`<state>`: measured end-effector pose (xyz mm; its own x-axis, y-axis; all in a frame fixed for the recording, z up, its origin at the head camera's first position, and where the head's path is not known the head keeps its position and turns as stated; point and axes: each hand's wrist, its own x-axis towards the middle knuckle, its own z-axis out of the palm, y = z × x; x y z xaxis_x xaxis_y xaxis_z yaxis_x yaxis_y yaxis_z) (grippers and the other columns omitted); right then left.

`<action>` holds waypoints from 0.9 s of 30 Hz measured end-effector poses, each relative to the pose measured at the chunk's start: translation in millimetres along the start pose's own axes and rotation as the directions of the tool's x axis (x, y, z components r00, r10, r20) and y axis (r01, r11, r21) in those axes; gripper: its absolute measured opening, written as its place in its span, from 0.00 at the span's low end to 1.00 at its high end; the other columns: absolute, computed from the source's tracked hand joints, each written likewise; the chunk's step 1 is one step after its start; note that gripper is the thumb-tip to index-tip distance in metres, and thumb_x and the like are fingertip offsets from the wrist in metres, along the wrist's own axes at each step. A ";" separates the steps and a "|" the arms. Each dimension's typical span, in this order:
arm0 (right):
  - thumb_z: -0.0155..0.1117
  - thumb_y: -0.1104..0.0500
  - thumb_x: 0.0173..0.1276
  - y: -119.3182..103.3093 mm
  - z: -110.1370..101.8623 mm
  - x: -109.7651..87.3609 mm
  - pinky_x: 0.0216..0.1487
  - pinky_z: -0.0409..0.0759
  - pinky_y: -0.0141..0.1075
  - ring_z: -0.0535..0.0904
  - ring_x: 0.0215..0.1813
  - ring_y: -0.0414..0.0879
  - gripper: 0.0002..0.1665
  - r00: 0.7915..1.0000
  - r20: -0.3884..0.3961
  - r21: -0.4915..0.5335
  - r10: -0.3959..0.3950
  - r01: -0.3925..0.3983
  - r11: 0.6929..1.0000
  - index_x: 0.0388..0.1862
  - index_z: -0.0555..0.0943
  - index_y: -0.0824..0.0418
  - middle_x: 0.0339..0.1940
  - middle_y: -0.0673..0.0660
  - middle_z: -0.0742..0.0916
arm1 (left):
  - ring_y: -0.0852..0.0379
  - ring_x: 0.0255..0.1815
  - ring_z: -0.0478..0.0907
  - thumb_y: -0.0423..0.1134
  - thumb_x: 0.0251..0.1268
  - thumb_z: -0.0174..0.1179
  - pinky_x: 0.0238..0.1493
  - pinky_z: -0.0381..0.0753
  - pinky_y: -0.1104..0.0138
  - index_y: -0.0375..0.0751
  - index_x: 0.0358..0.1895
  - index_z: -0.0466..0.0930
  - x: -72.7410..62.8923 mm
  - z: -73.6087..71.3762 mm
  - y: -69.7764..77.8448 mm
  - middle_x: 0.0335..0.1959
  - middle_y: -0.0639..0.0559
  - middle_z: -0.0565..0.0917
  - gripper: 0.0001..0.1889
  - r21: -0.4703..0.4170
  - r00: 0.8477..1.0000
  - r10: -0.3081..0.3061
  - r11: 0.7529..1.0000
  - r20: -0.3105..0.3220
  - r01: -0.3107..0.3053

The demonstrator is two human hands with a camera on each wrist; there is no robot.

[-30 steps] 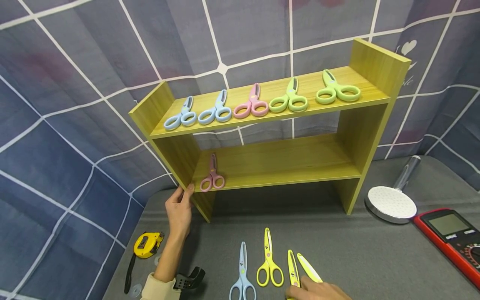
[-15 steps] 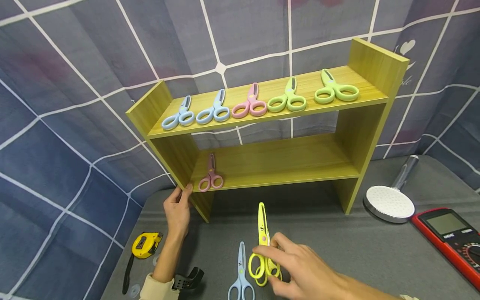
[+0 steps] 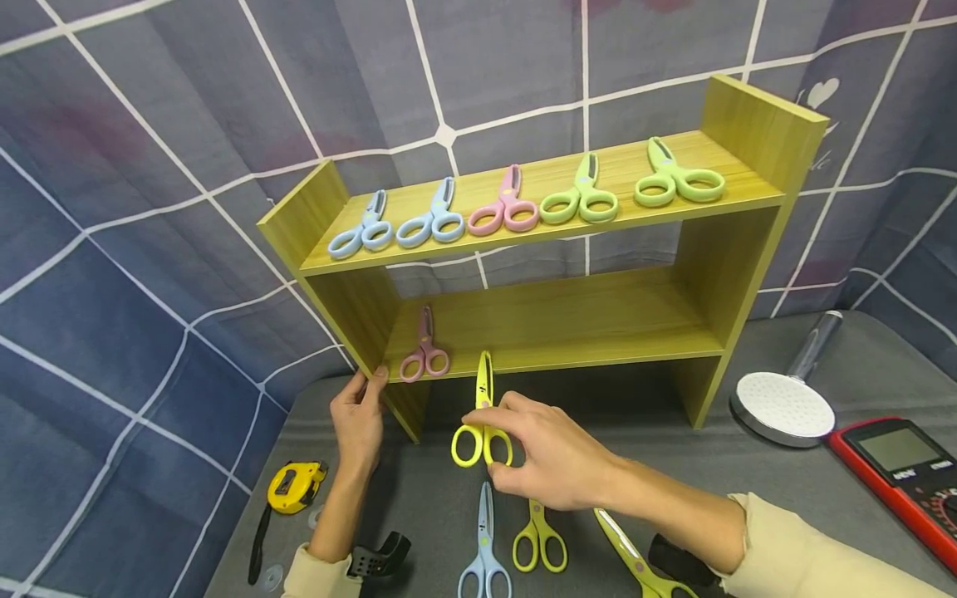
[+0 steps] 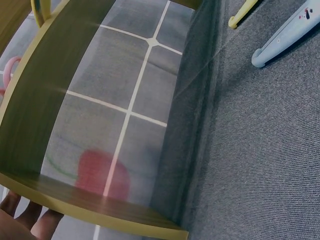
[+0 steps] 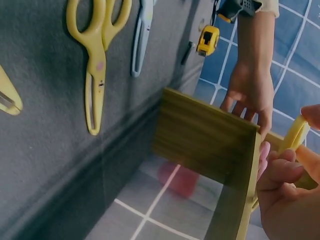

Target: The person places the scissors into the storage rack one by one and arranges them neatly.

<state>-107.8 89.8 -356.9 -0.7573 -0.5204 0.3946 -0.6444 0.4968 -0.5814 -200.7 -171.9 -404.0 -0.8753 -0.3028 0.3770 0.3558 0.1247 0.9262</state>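
Note:
My right hand [image 3: 553,453] pinches yellow scissors [image 3: 484,386] by the handles, with the blades pointing up at the front edge of the lower board. My left hand [image 3: 359,423] grips the left side panel of a two-tier wooden shelf [image 3: 568,320], thumb at the front and fingers on the outer side. Pink scissors [image 3: 426,336] lie at the left end of the lower board. Below my right hand on the grey cloth are blue scissors [image 3: 485,544], other yellow scissors [image 3: 536,531] partly covered by the hand, and a further yellow pair [image 3: 635,565] by the right forearm.
Along the top board lie two blue scissors [image 3: 429,224], pink scissors [image 3: 508,203] and two green scissors [image 3: 579,195]. A yellow tape measure [image 3: 295,487] is at left. On the right are a shower head [image 3: 783,407] and a red multimeter [image 3: 897,465]. A tiled-pattern curtain [image 3: 516,66] hangs behind.
My right hand has picked up yellow scissors from the cloth at the lower right and carried them up and left to the lower board's front edge. The left hand stays on the side panel.

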 end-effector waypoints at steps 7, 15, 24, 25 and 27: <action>0.65 0.67 0.58 3.2 1.7 9.2 0.29 0.69 0.31 0.67 0.26 0.35 0.22 0.985 -0.163 -0.040 -0.049 0.043 0.998 0.53 0.85 0.59 0.34 0.46 0.81 | 0.62 0.29 0.76 0.34 0.71 0.60 0.24 0.73 0.74 0.31 0.54 0.83 -1.1 2.7 2.3 0.33 0.62 0.86 0.14 0.011 1.000 0.007 1.000 -0.004 -0.007; 0.56 0.73 0.64 7.1 1.7 13.0 0.24 0.79 0.34 0.79 0.19 0.41 0.19 0.930 -0.229 0.411 0.288 -0.176 0.894 0.53 0.83 0.70 0.25 0.52 0.82 | 0.62 0.26 0.73 0.33 0.70 0.60 0.23 0.71 0.75 0.29 0.53 0.84 -0.4 3.9 2.4 0.31 0.60 0.85 0.13 -0.001 1.000 0.015 1.000 0.004 -0.015; 0.58 0.74 0.63 8.1 -3.3 33.2 0.41 0.84 0.40 0.85 0.34 0.49 0.27 0.876 -0.053 0.814 0.480 -0.241 0.529 0.63 0.72 0.78 0.39 0.66 0.81 | 0.63 0.24 0.70 0.30 0.71 0.59 0.22 0.70 0.75 0.26 0.53 0.82 1.0 0.5 -0.6 0.29 0.62 0.84 0.14 -0.024 1.000 0.011 1.000 -0.002 -0.011; 0.59 0.74 0.63 8.3 -3.1 35.7 0.42 0.83 0.39 0.84 0.34 0.48 0.28 0.873 -0.051 0.813 0.485 -0.245 0.528 0.64 0.71 0.77 0.39 0.65 0.81 | 0.63 0.24 0.70 0.30 0.71 0.59 0.22 0.69 0.75 0.25 0.53 0.82 1.1 0.5 -0.9 0.29 0.62 0.84 0.13 -0.027 1.000 0.008 1.000 -0.002 -0.008; 0.60 0.75 0.62 9.1 -1.9 39.9 0.43 0.83 0.39 0.84 0.35 0.46 0.29 0.874 -0.064 0.798 0.482 -0.245 0.550 0.64 0.71 0.78 0.39 0.64 0.82 | 0.63 0.23 0.70 0.31 0.70 0.59 0.22 0.69 0.75 0.26 0.53 0.82 1.2 0.8 -0.8 0.28 0.62 0.84 0.14 -0.021 1.000 0.001 1.000 -0.007 -0.001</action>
<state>-144.0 74.9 -345.1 -0.9791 -0.1709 0.1102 -0.0840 -0.1534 -0.9846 -202.3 -171.7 -404.3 -0.8726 -0.3092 0.3782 0.3640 0.1049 0.9255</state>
